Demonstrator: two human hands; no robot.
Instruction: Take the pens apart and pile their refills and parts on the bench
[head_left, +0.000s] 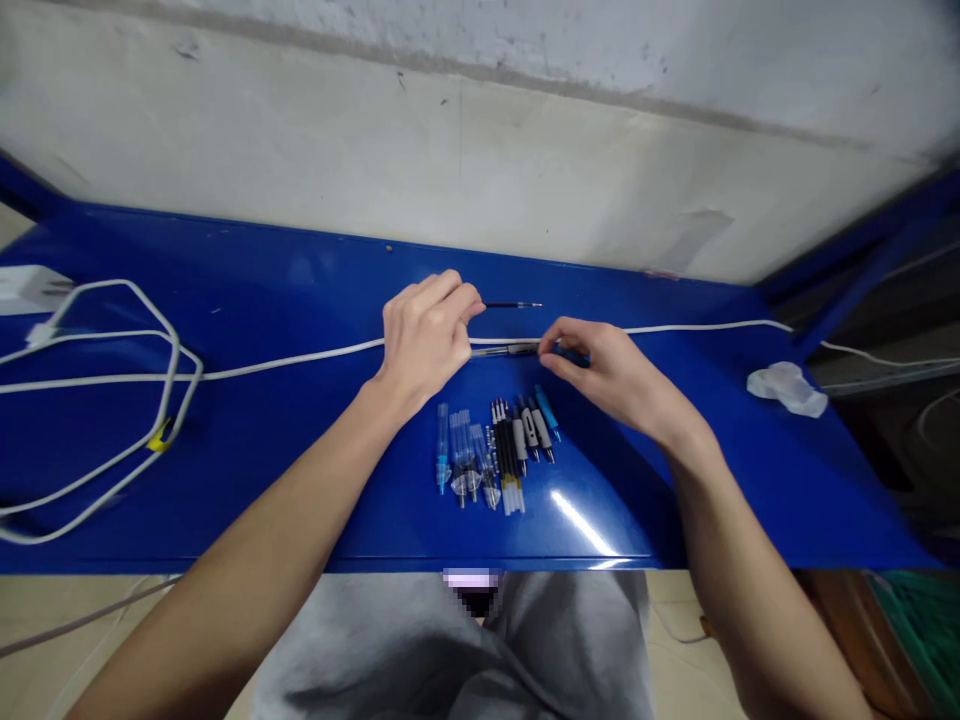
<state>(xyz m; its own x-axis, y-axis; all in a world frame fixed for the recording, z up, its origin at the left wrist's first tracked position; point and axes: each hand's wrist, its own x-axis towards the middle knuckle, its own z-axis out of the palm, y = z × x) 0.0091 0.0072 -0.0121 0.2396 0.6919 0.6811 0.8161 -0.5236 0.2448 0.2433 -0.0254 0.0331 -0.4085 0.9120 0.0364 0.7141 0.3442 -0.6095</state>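
Observation:
My left hand (431,325) is closed, its fingertips pinching a dark pen refill (514,305) whose tip points right. Slightly lower, my right hand (600,365) has its fingers closed around a blue pen part (571,355). A slim pen piece with a grey section (523,349) spans the gap between the hands; which hand bears it I cannot tell. Below them lie sorted pen parts: clear barrels (459,440), small springs (491,450), dark refills with pale ends (511,465), grey grips (530,430) and a blue grip (547,412).
The blue shelf (300,480) meets a pale wall (375,160). A white cable (300,360) runs across behind the parts and loops at the left near a white plug (30,290). Crumpled white plastic (787,388) lies at the right.

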